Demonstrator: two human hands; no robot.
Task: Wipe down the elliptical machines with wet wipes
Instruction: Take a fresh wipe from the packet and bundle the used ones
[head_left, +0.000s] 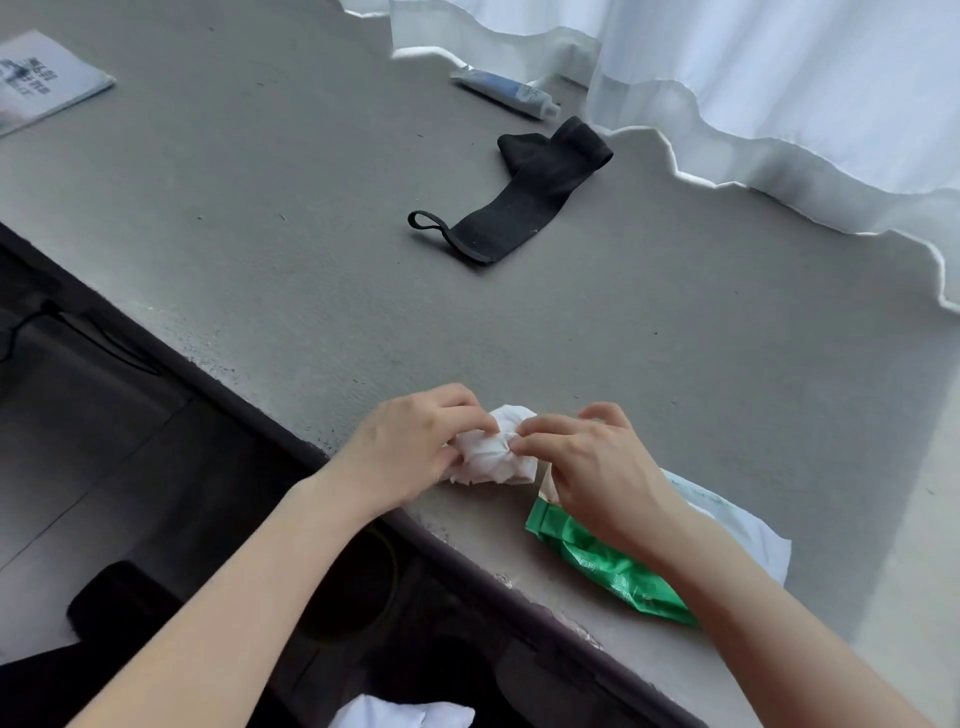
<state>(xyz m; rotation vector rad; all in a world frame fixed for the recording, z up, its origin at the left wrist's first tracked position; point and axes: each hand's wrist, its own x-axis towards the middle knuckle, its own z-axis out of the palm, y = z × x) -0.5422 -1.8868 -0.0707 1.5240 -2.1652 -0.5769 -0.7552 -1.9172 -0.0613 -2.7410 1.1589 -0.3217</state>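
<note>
A crumpled white wet wipe (493, 457) sits just above the grey ledge (311, 260), near its front edge. My left hand (410, 441) grips its left side with curled fingers. My right hand (592, 462) pinches its right side between thumb and fingers. Under my right wrist lies a green wet wipe pack (597, 566), partly hidden by my forearm, with a white sheet (748, 535) beneath it. No elliptical machine shows clearly; dark shapes lie below the ledge.
A black elastic band with a loop (519, 202) lies mid-ledge. A white and blue tube (506, 93) rests near the white curtain (779, 104) at the back. A booklet (41, 78) sits far left. The dark floor (104, 415) drops away at left.
</note>
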